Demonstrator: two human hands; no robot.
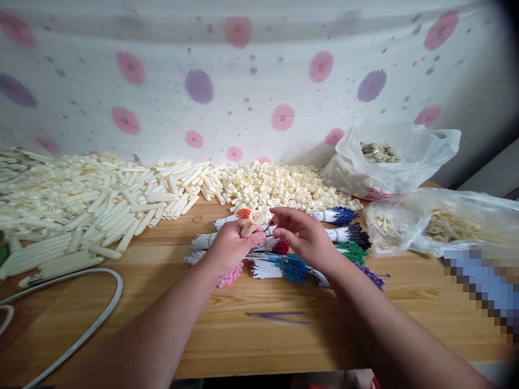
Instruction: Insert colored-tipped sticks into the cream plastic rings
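My left hand (233, 246) is closed round a short cream plastic pen barrel (252, 220), its open end tilted up toward me. Small orange-red bits show at that end, too small to make out. Just to the right hovers my right hand (306, 237), fingers curved and apart, with nothing visible in them. Under and around both hands lie banded bundles of thin white pen refills with coloured ends: blue (343, 215), black (354, 236), green (352, 252), purple (371, 276), light blue (294, 267), red (279, 247) and pink (231, 275). My hands partly cover them.
Long cream pen tubes (125, 216) are heaped at the left, short slotted cream pieces (279, 183) at the back. Two plastic bags of parts (368, 170) stand at the right. A white cable (115, 292) loops at the front left. Thin purple refills (279, 317) lie near me.
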